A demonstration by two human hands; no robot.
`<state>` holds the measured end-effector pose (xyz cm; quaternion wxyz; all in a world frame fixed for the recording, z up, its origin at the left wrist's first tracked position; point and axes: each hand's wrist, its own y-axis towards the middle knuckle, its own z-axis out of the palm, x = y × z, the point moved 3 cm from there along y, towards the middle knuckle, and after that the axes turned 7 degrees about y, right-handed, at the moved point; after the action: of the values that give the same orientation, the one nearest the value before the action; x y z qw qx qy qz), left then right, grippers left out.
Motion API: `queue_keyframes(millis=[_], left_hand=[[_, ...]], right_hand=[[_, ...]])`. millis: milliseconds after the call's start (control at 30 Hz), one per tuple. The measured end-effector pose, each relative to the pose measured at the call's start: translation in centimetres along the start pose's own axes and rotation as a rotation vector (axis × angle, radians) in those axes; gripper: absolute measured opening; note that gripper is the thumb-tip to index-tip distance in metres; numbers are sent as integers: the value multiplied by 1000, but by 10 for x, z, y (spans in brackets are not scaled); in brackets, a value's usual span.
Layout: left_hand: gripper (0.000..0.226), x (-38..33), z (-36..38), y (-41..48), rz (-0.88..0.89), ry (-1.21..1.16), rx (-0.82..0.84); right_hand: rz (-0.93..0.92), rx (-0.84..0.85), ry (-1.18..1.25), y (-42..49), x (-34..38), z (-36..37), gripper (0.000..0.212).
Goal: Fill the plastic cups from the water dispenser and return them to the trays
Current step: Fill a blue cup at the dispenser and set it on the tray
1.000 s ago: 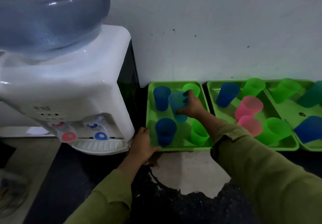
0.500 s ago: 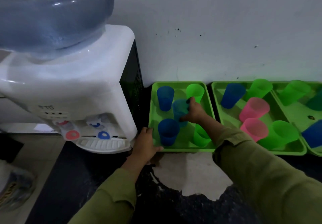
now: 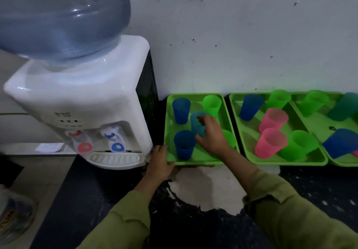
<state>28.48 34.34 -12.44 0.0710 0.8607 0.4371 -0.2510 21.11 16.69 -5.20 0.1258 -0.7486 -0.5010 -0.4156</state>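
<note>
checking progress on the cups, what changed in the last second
The right hand brought the teal cup down from above the left tray to its middle, still gripping it. The left hand stayed on the tray's front-left corner; the other cups did not move.

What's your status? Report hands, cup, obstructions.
Left hand holds left tray at near corner. Right hand grips teal cup, mid-tray. Near blue cup tight beside it.
</note>
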Motion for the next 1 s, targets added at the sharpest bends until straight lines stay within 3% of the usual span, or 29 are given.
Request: queue_keyframes(millis=[67,233,300,533,800,1000], left_hand=[[61,2,-1,-4,15,-33,-11],[51,11,-8,-18,18,-98,-28],[47,18,-11,-25,25,-106,-27],[38,52,-23,-43,-14,-149,-67],[40,93,-38,-54,-44,-207,-66],[32,136,-54,-60,-49,-236,-65]], right_hand=[[-29,19,31,-20,2,13,55],[63,67,29,-37,-6,44,94],[115,74,41,-35,-8,52,100],[289,-36,166,-29,-9,63,85],[107,-233,220,-37,48,64,82],[91,-145,242,-61,92,100,81]])
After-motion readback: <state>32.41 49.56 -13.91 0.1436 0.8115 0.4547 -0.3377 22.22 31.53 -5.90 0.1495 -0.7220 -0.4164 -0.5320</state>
